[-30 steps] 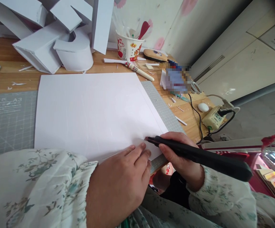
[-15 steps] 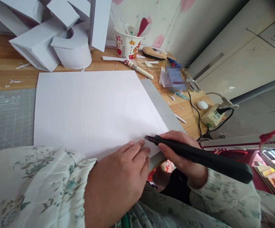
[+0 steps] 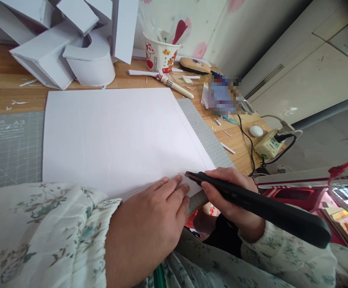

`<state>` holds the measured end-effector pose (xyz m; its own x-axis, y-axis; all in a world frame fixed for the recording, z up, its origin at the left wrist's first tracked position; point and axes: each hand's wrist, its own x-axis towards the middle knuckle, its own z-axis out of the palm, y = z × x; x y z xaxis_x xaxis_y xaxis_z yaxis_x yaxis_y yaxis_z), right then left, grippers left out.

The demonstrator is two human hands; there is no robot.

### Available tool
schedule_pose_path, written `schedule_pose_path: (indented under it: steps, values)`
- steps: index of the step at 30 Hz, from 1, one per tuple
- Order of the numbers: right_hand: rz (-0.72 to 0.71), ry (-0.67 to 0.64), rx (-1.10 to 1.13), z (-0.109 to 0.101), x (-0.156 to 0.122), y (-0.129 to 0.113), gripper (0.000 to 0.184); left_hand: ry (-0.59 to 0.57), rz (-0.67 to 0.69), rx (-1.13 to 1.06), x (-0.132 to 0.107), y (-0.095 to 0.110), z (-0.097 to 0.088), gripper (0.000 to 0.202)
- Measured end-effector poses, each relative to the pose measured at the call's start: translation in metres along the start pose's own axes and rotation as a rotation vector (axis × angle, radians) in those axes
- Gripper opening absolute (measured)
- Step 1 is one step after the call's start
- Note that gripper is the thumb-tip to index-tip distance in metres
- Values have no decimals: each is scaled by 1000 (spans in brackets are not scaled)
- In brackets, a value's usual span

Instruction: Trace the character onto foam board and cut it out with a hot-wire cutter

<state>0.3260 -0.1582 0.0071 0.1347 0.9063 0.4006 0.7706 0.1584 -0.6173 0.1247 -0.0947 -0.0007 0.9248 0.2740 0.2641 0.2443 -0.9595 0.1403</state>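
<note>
Left hand palm-down, right hand clenched

Your left grip rests on white sheet; your right grip holds black cutter, tip at sheet. Grey mat beneath.

White boxes lean together at the far left of a wooden table, a curved piece beside them. Right of them, a printed cup holds a red spoon among clear stems, against a wall with pink spots. A pen lies slantwise before the cup; an oval case rests to its right, near a pixelated patch. Scraps litter the wood. A black cord curves past a white egg-shaped object, just beside a power strip with plugs in it. A pale cabinet stands beyond.
</note>
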Motion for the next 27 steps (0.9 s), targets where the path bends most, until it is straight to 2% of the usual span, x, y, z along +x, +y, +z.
schedule_pose_path:
  steps: [5, 11, 20, 27]
  values:
    - [33, 2, -27, -1, -5, -5, 7, -54, -62, -44, 1, 1, -2, 37]
    - [-9, 43, -124, 0, -14, -7, 8, 5, 14, 21, 1, 1, 0, 39]
    - [-109, -22, -144, -12, -25, -8, 15, 14, 47, 21, -1, -1, -3, 29]
    - [-107, -63, -98, -16, -33, -13, 24, 12, 78, 24, -2, -3, -3, 26]
